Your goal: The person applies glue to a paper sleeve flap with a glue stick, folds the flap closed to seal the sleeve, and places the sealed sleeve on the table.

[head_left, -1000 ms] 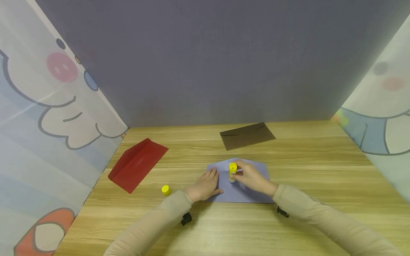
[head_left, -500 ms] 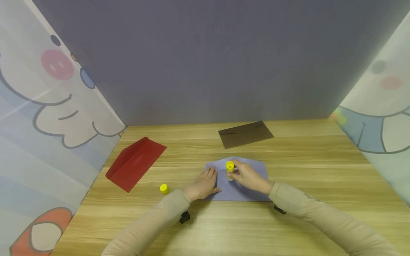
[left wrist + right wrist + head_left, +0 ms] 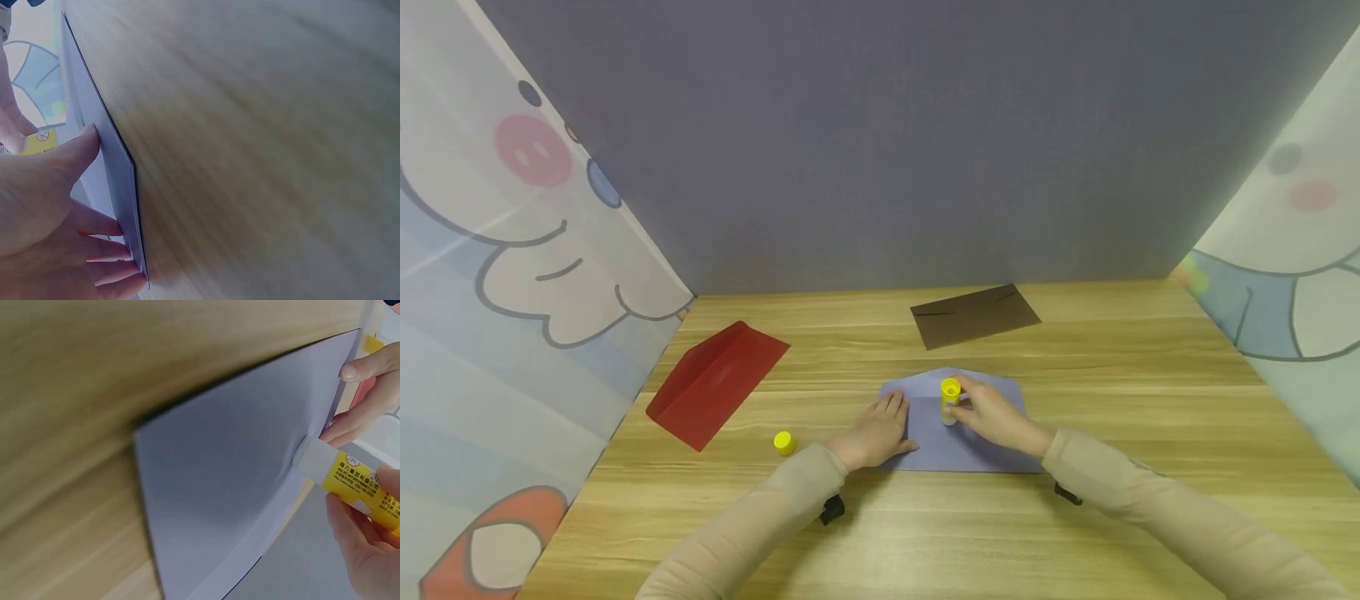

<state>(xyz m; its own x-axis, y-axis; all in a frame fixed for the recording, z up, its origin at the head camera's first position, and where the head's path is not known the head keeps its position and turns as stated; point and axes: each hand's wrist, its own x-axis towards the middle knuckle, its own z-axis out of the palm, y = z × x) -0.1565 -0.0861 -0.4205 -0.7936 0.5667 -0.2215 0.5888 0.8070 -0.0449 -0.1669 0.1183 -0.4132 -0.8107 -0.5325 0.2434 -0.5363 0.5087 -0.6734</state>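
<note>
A lavender envelope [image 3: 928,446] lies on the table with its flap unfolded toward the back. My left hand [image 3: 880,432] rests flat on its left part, fingers extended, thumb pointing right. In the left wrist view, the fingertips [image 3: 125,284] press along the envelope's edge. My right hand [image 3: 996,412] pinches a yellow glue stick [image 3: 951,392] between thumb and fingers. Its uncapped white end points down at the envelope's surface. The right wrist view has that end of the glue stick [image 3: 317,459] against the lavender paper, with printed text on the yellow label.
The yellow cap [image 3: 784,443] stands on the wooden table [image 3: 925,542] left of my left hand. A red envelope [image 3: 718,387], flap raised, lies farther left. At the back is a dark brown envelope [image 3: 976,317]. A grey panel [image 3: 880,150] rises behind the table.
My right hand slid the glue stick slightly left, then back to the right across the envelope. My left hand has stayed in place on the paper. The head view shifted a little.
</note>
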